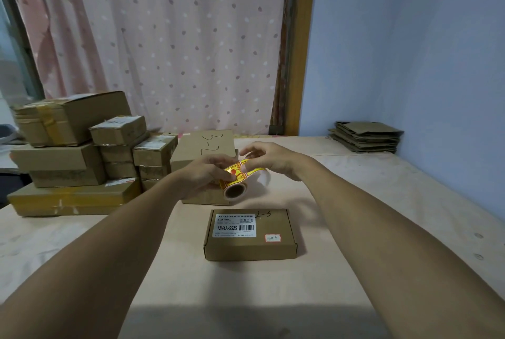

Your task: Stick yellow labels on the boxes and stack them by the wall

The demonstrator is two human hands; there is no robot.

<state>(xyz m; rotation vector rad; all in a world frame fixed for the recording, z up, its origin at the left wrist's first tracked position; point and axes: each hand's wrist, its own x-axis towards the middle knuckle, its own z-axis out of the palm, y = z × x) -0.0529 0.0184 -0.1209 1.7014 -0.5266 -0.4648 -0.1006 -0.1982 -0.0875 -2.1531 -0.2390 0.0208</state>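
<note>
At the far left edge of the tabletop [355, 215] we see a pile of boxes [82, 158], brown cardboard, some sealed with yellowish tape, stacked several high in front of a pink dotted curtain [177, 38].

Toward the middle, both bare forearms reach forward from the near edge. The left hand [203, 174] is curled round a roll of yellow labels [235, 183], held above the tabletop with its open cardboard core facing us. Just behind the hands stands a larger box [207, 144] with "3-2" handwritten on it.

The right hand [269, 159] meets the roll from the other side, its thumb and fingertips pinching the label strip [247, 168] that comes off the roll; the other fingers are loosely curled.

Below the hands, near the middle of the tabletop, a small flat box [250, 235] lies closed. It carries a white printed sticker [235, 225] reading "12V4A-5525" with a barcode, and a little red-edged tag [272, 237] near its right front corner. We see no yellow label on it.

At the far right corner, flattened cardboard sheets [366, 136] lie stacked against the blue wall [410, 38].
</note>
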